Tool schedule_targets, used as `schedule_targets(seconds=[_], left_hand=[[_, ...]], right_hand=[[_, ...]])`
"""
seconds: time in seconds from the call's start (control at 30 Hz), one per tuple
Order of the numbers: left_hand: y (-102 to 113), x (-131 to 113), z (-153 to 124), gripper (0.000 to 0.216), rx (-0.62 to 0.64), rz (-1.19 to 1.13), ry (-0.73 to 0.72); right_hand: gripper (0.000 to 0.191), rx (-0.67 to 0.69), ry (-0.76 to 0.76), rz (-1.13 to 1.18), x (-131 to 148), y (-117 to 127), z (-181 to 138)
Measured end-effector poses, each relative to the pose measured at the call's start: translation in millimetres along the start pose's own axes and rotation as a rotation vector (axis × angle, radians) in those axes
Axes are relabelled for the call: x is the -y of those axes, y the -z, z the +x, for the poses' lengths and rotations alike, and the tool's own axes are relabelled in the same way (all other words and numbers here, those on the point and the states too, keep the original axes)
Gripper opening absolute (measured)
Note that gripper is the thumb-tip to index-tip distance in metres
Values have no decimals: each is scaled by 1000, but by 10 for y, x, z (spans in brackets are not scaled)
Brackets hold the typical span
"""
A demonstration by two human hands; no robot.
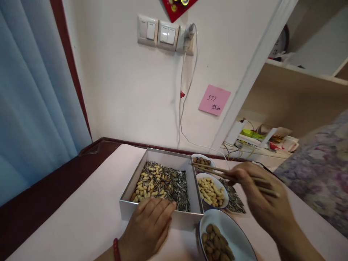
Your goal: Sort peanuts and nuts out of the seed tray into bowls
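Note:
My right hand point(262, 201) grips a pair of wooden chopsticks point(217, 169) that point left. Their tips are over the right wall of a silver-grey box point(170, 219), with nothing visible between them. Inside the box, peanuts in the shell point(145, 185) lie mixed with striped sunflower seeds point(179, 185). My left hand point(152, 226), a red bead bracelet on its wrist, has its fingers hooked over the near rim of the box. To the right stand a small bowl of round brown nuts point(202, 161), a bowl of peanuts point(210, 192) and a larger bowl point(237, 235) of oval brown nuts.
More sunflower seeds point(235, 199) lie on a flat dish behind the peanut bowl. A white cable point(186, 136) hangs from the wall socket to the table's back edge. A blue curtain point(35, 90) borders the left side; shelves point(288, 76) and floral fabric point(318, 170) are at right.

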State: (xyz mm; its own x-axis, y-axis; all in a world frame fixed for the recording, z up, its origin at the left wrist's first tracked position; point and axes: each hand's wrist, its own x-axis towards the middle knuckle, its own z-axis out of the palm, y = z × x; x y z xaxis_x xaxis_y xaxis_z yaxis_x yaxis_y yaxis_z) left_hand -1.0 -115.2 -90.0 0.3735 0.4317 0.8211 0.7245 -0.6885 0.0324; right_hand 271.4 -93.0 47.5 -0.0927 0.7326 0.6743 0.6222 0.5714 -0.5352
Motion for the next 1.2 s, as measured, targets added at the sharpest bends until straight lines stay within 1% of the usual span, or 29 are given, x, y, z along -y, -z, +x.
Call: schedule_targets(seconds=[0.07, 0.13, 0.2, 0.23, 0.27, 0.4, 0.43, 0.5, 0.57, 0.63, 0.73, 0.83, 0.9, 0.97, 1.07, 1.13, 1.2], left_hand=[[5, -2, 9, 28, -3, 5, -5], [16, -10, 28, 26, -9, 10, 0], [32, -21, 54, 26, -25, 12, 6], [41, -26, 67, 26, -31, 15, 6], [50, -30, 79, 26, -34, 19, 5], [69, -32, 108, 26, -34, 40, -22], [68, -30, 108, 26, -34, 42, -24], [61, -24, 102, 25, -32, 42, -20], [51, -20, 88, 25, -24, 34, -12], [40, -17, 69, 25, -18, 27, -1], [24, -12, 40, 26, -12, 22, 6], [13, -6, 24, 27, -12, 11, -1], [10, -6, 23, 28, -16, 8, -5], [10, -8, 26, 29, -17, 15, -3], [9, -14, 21, 30, -13, 30, 0], [3, -16, 9, 30, -6, 31, -2], [-5, -17, -7, 31, -1, 20, -6]], right_hand=[[25, -108, -22, -60, 79, 263, -127], [26, -257, -94, -143, 103, 474, -258], [27, -397, -205, -211, 36, 619, -377], [29, -429, -254, -228, -38, 666, -428], [31, -439, -295, -228, -133, 699, -470], [41, -308, -382, -163, -538, 721, -541], [41, -296, -389, -150, -591, 707, -535], [41, -295, -380, -139, -604, 666, -504], [38, -302, -344, -109, -516, 605, -451], [33, -285, -268, -52, -383, 514, -381], [26, -151, -93, -1, -209, 288, -247], [28, 9, 9, -28, -127, -22, -93], [28, 63, 46, -51, -110, -215, 3], [27, 92, 95, -78, -96, -349, 76], [21, 97, 153, -112, -40, -404, 124], [17, 72, 177, -127, 20, -377, 125], [16, 63, 180, -101, 80, -352, 120]])
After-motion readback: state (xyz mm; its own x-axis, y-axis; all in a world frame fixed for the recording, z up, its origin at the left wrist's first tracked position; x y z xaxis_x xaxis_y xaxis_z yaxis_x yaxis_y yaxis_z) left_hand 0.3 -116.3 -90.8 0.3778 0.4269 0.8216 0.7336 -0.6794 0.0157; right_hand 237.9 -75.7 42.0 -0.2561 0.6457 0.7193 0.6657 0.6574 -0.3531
